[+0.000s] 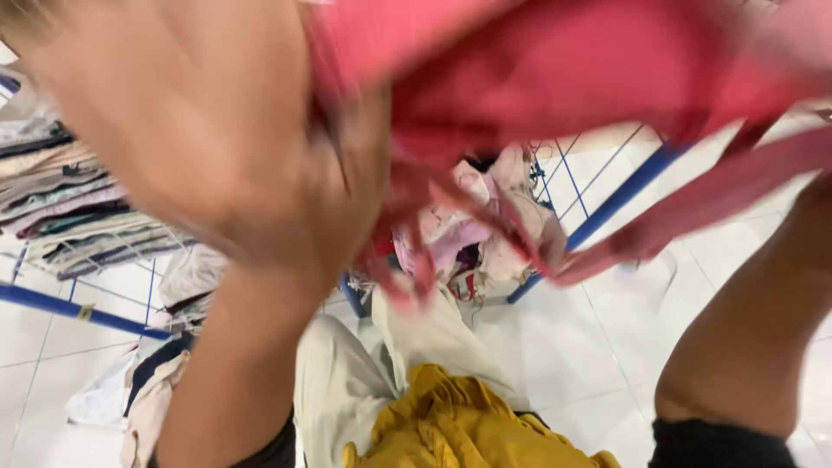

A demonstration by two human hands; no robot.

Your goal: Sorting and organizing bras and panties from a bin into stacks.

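My left hand (217, 139) is raised close to the camera, blurred, its fingers closed on a red garment (555, 69) that stretches across the top of the view. Thin red straps (693, 204) of the garment hang down to the right. My right forearm (754, 329) rises at the right edge; its hand is out of view above the frame. Below the garment lies a heap of pink and white clothes (477, 230).
A stack of folded clothes (69, 204) sits at the left on a blue wire rack (52, 303). A blue rail (607, 208) runs across the white tiled floor. A mustard-yellow garment (459, 425) and a beige one (347, 381) lie at the bottom centre.
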